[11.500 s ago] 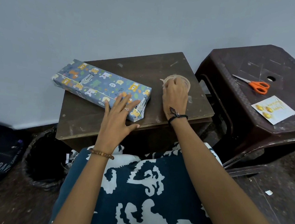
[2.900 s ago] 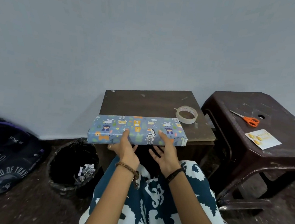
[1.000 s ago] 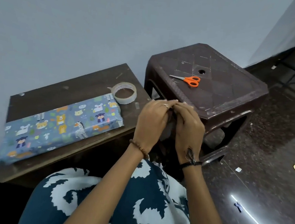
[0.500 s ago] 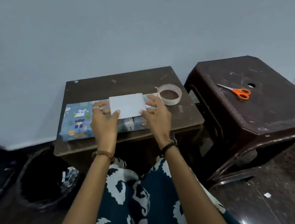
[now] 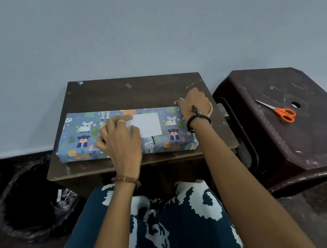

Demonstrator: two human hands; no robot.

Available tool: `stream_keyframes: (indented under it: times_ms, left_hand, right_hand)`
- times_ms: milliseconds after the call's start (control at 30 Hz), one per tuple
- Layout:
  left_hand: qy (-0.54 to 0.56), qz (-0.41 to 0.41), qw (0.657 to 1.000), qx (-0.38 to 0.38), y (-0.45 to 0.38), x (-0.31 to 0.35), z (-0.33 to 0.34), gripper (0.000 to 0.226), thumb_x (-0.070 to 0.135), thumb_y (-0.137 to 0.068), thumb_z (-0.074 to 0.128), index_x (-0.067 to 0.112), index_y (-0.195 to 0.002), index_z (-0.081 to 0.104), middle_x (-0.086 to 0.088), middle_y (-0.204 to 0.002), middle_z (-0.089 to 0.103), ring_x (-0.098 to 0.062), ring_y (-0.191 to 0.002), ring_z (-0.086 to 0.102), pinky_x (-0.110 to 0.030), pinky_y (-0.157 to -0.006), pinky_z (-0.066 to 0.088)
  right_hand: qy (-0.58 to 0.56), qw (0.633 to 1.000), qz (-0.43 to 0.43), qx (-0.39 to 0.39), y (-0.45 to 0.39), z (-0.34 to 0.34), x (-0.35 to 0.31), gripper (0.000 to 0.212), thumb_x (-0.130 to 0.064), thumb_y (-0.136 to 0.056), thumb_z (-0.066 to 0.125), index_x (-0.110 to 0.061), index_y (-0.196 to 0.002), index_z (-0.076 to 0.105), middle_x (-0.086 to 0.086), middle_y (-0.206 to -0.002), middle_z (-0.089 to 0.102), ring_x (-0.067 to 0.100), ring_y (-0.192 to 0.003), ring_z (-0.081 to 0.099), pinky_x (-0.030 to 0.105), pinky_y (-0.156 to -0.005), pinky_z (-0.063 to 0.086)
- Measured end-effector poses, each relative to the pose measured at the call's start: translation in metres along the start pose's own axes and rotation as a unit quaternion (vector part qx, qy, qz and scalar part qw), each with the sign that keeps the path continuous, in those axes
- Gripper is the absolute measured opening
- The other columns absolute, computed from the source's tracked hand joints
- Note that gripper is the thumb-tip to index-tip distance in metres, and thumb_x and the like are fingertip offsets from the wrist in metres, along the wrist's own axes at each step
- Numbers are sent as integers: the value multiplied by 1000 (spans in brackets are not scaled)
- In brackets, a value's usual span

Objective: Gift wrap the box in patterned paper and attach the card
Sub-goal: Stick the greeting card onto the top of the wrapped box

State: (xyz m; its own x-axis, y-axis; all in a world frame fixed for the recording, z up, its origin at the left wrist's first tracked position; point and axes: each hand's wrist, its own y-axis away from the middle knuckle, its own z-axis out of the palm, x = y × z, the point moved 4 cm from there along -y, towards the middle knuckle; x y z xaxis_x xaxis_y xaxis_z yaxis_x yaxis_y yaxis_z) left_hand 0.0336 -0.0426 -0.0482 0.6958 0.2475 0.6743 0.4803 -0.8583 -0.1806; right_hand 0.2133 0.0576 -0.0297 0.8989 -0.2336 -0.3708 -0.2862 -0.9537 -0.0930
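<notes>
Wrapped box (image 5: 117, 139) lies flat along the near edge of the small table (image 5: 142, 86). White card (image 5: 148, 126) sits blank side up on the box top, right of centre. Left hand (image 5: 120, 140) rests on the box, fingers pinning the card's left edge. Right hand (image 5: 195, 105) reaches past the box's far right corner, curled over the tape roll (image 5: 210, 110), mostly hidden; grip on it can't be confirmed. Scissors (image 5: 278, 111) on the stool (image 5: 295, 147), right.
</notes>
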Motion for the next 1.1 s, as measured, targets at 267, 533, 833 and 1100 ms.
stream_keyframes:
  times_ms: [267,533,833,1100]
  left_hand:
    - [-7,10,1000,-1,-3,-2,6,24,19,-88,48,25,-106,63,8,-127,49,-16,-119,34,-38,-95,20]
    - [8,5,1000,-6,-2,-3,5,24,18,-88,49,25,-107,63,8,-129,48,-14,-121,33,-36,-95,18]
    - [-4,20,1000,-9,-2,-3,5,23,20,-90,49,23,-109,62,6,-130,47,-14,-121,33,-35,-94,18]
    - [-25,26,999,-15,2,0,8,34,38,-90,54,22,-120,56,1,-139,40,-20,-128,29,-39,-98,17]
  right_hand:
    - [9,997,-69,40,-26,13,-6,18,2,-87,44,-7,-98,55,12,-99,64,31,-91,59,30,-64,39]
    - [-40,991,-113,53,-37,14,-2,20,0,-83,49,-8,-95,64,8,-99,66,27,-94,57,31,-71,43]
    - [120,968,-203,84,-43,18,3,18,0,-93,43,0,-100,59,14,-109,53,33,-93,56,31,-59,35]
    - [159,963,-212,54,-37,15,3,25,-2,-94,37,-3,-108,58,17,-104,62,37,-89,60,33,-62,34]
